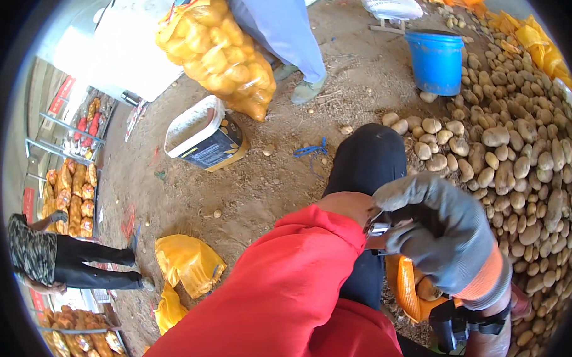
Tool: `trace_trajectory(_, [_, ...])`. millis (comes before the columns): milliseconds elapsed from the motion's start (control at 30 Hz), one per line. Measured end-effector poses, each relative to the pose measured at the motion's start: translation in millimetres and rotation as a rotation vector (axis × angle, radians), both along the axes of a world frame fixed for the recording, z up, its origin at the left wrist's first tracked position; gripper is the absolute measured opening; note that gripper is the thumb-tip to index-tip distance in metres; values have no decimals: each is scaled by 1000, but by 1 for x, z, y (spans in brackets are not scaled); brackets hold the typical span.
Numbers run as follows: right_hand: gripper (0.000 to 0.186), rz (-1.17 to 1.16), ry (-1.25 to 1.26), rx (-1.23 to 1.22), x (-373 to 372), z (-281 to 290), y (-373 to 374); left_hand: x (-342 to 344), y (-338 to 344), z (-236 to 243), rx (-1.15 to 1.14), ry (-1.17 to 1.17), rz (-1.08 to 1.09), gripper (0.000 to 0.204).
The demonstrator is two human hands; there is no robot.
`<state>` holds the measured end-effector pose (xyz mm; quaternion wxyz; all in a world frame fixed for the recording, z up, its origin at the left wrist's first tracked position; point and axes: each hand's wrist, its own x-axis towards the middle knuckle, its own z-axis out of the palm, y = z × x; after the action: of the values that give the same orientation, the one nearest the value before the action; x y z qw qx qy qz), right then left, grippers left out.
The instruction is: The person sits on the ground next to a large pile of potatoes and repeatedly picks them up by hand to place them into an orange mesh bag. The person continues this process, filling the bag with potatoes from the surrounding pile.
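2 hands meet just above the bent knee: the right hand (442, 230), in a grey glove with an orange cuff, curls toward the bare wrist of the left hand (360, 207). The right grip is bent inward at a small shiny metal piece (379, 229); whether it pinches this or only touches it cannot be told. The left grip is mostly hidden behind the glove, so its state cannot be told either.

The work, judged as potato bagging, appears partway along. Done: 1 bulging yellow sack (215, 52) beside another person's legs (284, 30), and full sacks (69, 198) at the far left. Left: the large heap of loose potatoes (518, 164) at the right.

The metal piece lies between wrist and glove, silvery and partly covered; its kind is unclear. Below the glove is an orange sack (405, 291), partly hidden, with a few dusty, pale brown potatoes (428, 290) showing at its side.
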<state>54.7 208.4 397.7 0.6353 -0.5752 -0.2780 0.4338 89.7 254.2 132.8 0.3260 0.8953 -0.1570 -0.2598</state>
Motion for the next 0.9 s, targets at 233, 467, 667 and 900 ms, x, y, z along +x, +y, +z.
trace_trajectory(233, [34, 20, 107, -43, 2, -56, -16, 4, -36, 4, -52, -2, -59, 39])
trace_trajectory(467, [29, 51, 99, -97, 14, -64, -17, -1, -77, 11, -124, -15, -134, 39])
trace_trajectory(667, [34, 239, 108, -33, 13, -50, -5, -10, -112, 20, -202, -40, -207, 39])
trace_trajectory(900, [38, 228, 206, -2, -2, -52, -14, -1, -86, 7, -191, -43, -150, 39])
